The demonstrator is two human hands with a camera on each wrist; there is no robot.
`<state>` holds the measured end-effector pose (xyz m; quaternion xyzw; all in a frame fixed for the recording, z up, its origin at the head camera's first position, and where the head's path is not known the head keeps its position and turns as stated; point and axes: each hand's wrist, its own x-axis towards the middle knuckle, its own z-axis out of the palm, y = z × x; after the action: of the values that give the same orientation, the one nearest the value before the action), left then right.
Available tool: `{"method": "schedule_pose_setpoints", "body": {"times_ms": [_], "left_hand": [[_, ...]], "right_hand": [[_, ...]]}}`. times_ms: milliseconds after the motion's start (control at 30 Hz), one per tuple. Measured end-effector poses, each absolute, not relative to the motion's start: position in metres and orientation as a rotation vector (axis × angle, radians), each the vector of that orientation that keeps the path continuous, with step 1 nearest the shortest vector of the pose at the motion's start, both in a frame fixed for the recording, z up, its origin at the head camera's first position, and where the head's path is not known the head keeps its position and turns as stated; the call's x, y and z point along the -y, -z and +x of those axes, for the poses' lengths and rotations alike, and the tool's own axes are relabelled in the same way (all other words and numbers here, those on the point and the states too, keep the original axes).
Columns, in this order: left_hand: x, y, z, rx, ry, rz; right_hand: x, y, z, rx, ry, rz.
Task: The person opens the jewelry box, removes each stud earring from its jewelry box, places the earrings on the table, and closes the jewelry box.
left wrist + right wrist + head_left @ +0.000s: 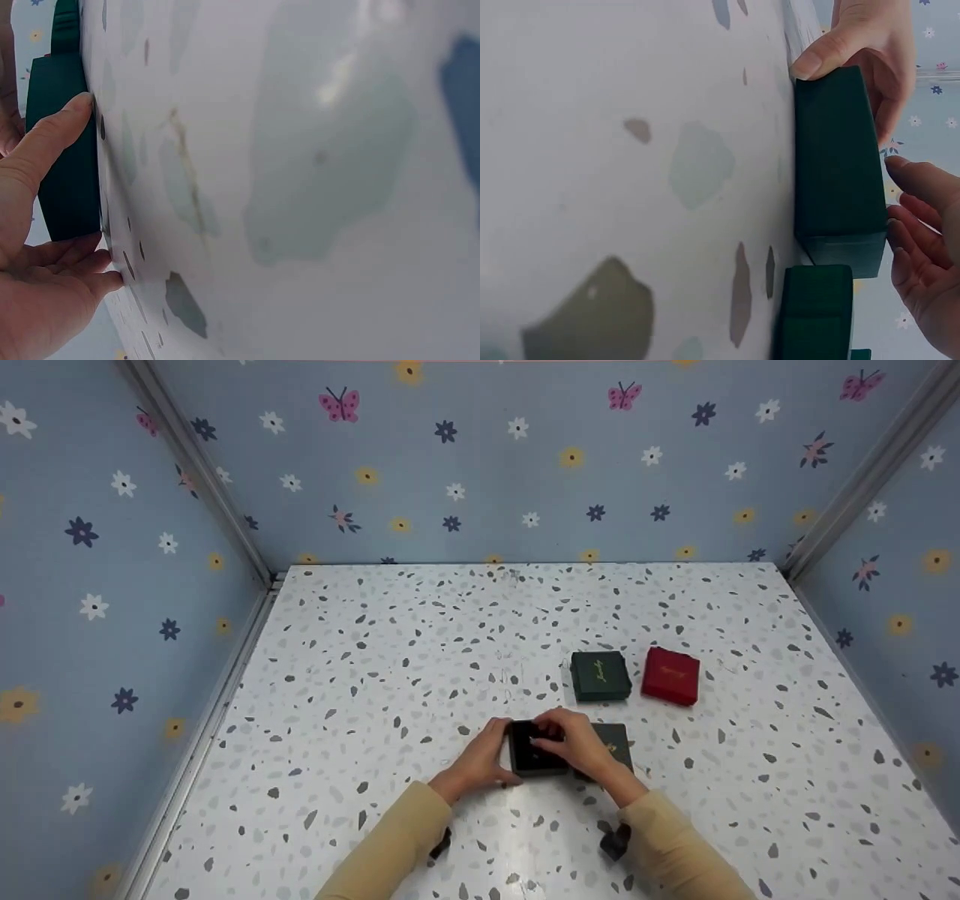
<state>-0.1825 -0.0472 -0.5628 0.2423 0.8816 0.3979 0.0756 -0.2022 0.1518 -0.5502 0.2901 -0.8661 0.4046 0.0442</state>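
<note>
Head view: open box (541,772) sits square between your hands, with your left on the wall and your right over the middle

So the spacing that matters imo is right hand to box inside. Your right hand (576,739) comes in across the box's right edge, fingertips over the black insert (523,756), so the insert lies below them and off toward the table's (337,682) left edge. Thumb and forefinger look close together, but I can't tell whether you've got something pinched there. There's a pale speck by the thumb, too small to call.

Your left hand (478,756) holds the box by its left wall, thumb near the corner toward you, fingers at the corner toward the table's far edge. Left is the one with the actual grip, so I'd let it do the steadying.

Don't sweat the long axis: from above the box looks about square, sides roughly lined up with the far edge.

Watch your right wrist though. The gold-lettered lid (616,731) (I'm guessing lid) lies just beside the box on the table's right-edge side, partly under it, so a low pull-out could nudge it.
</note>
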Motion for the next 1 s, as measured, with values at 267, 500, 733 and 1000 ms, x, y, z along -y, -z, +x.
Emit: {"method": "schedule_pose_setpoints", "body": {"times_ms": [267,500,733,1000], "left_hand": [[0.0468,0.5642,-0.183,-2.647,-1.21,0.75],[0.0471,0.5645,-0.1836,-2.642,-1.194,0.737],[0.0464,0.5634,-0.1832,-2.649,-1.179,0.731],[0.047,0.563,-0.1825,-2.658,-1.202,0.762]], "right_hand": [[-0.1486,0.5553,-0.2046,2.684,-1.225,0.883],[-0.1483,0.5581,-0.2057,2.693,-1.188,0.874],[-0.1474,0.5596,-0.2067,2.729,-1.145,0.847],[-0.1465,0.5599,-0.2075,2.75,-1.126,0.836]]}}
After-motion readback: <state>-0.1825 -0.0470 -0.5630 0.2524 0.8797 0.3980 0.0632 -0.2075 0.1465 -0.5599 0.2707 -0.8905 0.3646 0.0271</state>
